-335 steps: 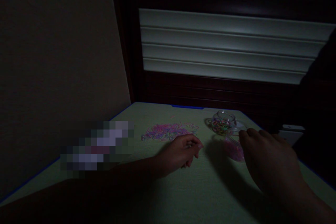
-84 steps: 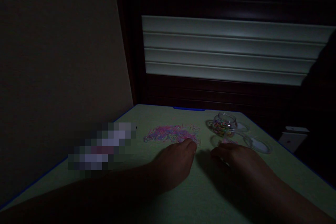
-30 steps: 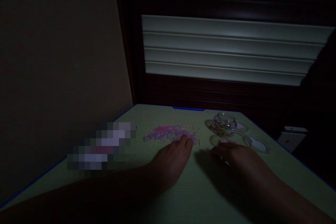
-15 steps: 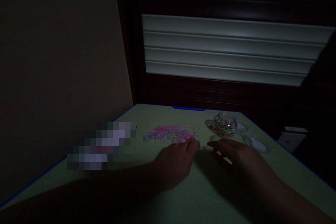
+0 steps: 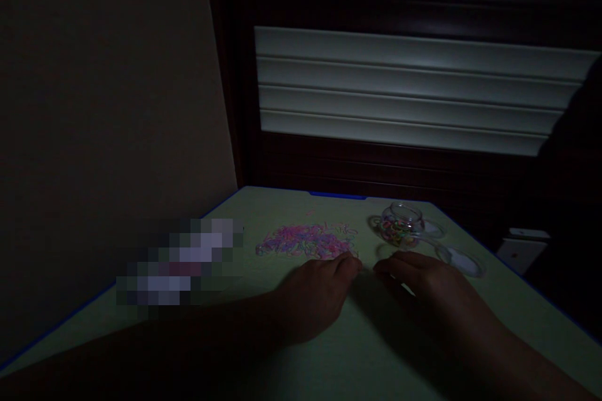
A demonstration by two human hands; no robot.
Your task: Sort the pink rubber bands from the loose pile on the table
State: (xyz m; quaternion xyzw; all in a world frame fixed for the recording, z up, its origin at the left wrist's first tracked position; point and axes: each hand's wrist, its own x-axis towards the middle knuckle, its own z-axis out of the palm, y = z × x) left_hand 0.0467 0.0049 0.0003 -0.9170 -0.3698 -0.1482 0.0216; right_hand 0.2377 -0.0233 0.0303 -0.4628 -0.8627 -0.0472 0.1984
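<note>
A loose heap of small pink and purple rubber bands point(image 5: 305, 239) lies on the pale green table point(image 5: 263, 357). At the near right edge of this heap is my left hand point(image 5: 320, 294), its thumb and fingers pressed together in a pinch. Just across a small gap, my right hand point(image 5: 418, 279) is bent with its fingertips brought together. The room is dark, and whatever either pinch holds is too small to make out. Beyond my right hand stands a clear round jar point(image 5: 405, 223), uncapped, partly filled with multicoloured bands.
Clear, flat round pieces, perhaps lids point(image 5: 463, 261), lie right of the jar. A blurred-out object point(image 5: 181, 263) rests along the table's left side. A wall rises at the left and a dark panel with pale slats point(image 5: 404, 91) behind. A white box point(image 5: 524, 247) sits past the right edge.
My right hand's fingertips have come together and dipped slightly. My left hand has shifted a little to the right and down. The bands and the jar stay in place.
</note>
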